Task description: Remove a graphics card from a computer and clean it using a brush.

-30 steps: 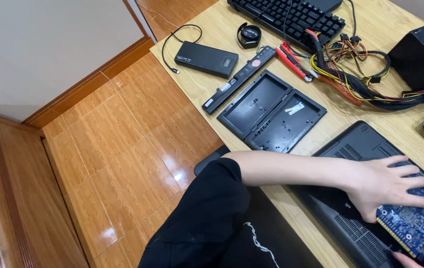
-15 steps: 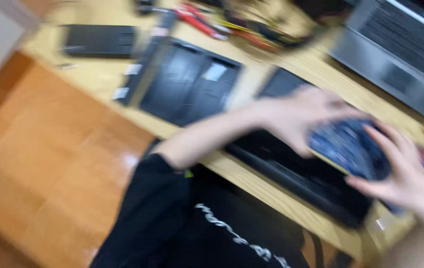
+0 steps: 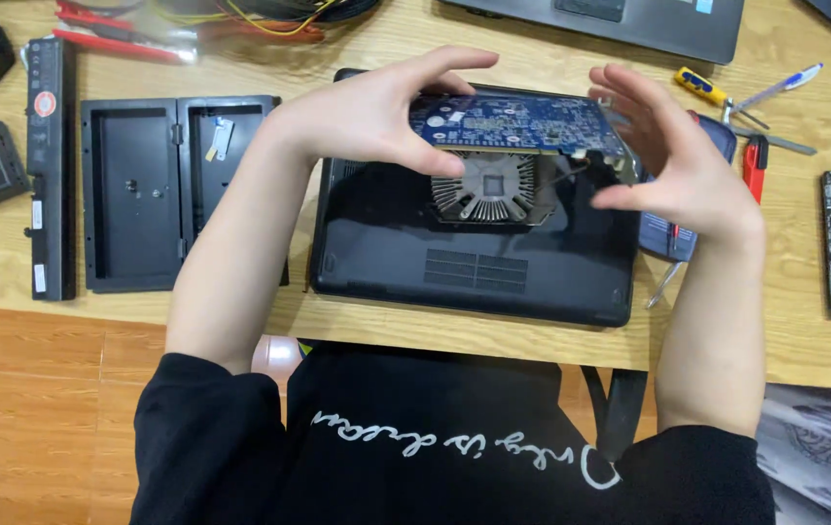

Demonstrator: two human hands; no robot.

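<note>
Both hands hold a blue card (image 3: 522, 124) above the upturned laptop (image 3: 474, 243). Our left hand (image 3: 376, 107) pinches its left edge between thumb and curled fingers; our right hand (image 3: 673, 156) grips the right edge. Its round heatsink (image 3: 493, 187) faces the laptop. Left of the laptop lies a black tray (image 3: 143, 194).

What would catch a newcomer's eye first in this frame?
The blue circuit board with a round finned heatsink, held up at centre between the left hand and right hand. Right beneath it lies a black laptop, bottom side up, on the wooden table. To its left sits an open black plastic case.
</note>
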